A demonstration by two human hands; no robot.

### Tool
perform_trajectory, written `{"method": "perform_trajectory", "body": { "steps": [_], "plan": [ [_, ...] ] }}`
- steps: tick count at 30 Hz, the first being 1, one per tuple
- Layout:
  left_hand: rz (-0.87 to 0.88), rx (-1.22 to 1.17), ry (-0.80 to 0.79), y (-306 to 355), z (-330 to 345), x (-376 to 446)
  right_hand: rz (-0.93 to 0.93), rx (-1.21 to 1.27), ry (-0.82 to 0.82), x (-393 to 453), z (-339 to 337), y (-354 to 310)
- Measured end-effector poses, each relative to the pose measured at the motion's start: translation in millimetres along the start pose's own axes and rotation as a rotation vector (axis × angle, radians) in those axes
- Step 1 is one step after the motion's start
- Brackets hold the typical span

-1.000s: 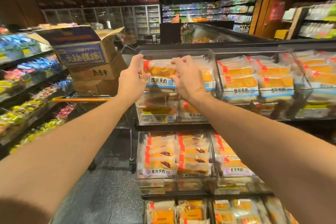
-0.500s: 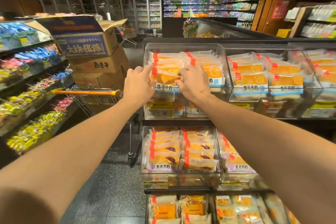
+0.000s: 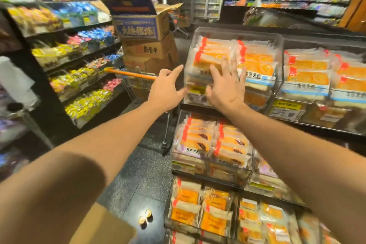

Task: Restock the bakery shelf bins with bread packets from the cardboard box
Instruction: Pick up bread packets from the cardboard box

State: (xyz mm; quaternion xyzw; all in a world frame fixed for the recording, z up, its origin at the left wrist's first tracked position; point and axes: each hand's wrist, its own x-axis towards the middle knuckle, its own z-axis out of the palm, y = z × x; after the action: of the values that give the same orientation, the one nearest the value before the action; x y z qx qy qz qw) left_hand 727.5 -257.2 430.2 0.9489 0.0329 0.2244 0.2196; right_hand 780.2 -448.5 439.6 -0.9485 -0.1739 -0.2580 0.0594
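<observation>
Head view shows both hands empty — left hand spread beside, right hand splayed before the well-filled top bin of bread packets — the opened cardboard box waits on the cart, so restocking likely continues.

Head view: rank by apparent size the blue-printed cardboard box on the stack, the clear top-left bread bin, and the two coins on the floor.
1. Clear top-left bread bin and blue-printed cardboard box: they look alike; the bin sits nearer the camera, so I won't rank them.
2. Coins: by far the smallest.
</observation>
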Motion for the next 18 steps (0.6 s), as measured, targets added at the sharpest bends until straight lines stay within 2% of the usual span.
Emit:
{"method": "perform_trajectory", "body": {
  "steps": [3, 6, 11, 15, 18],
  "plan": [
    [-0.054, 0.035, -0.023, -2.5, -1.7, -22.2, -0.042, 0.000, -0.138, 14.0, -9.4, 10.7],
    [-0.118, 0.060, -0.025, 0.9, -2.7, -38.8, -0.082, 0.020, -0.096, 3.1, -21.9, 0.1],
    [-0.217, 0.026, -0.040, -6.3, 0.6, -98.3, -0.333, 0.219, -0.082, -73.7, 3.6, -57.0],
    [-0.348, 0.024, -0.096, -53.8, 15.6, -184.1, -0.470, 0.325, -0.223, -147.6, 49.6, -114.8],
    [-0.514, 0.007, -0.165, -98.5, 22.8, -263.4, -0.573, 0.377, -0.307, -204.2, 81.1, -163.0]
  ]
}}
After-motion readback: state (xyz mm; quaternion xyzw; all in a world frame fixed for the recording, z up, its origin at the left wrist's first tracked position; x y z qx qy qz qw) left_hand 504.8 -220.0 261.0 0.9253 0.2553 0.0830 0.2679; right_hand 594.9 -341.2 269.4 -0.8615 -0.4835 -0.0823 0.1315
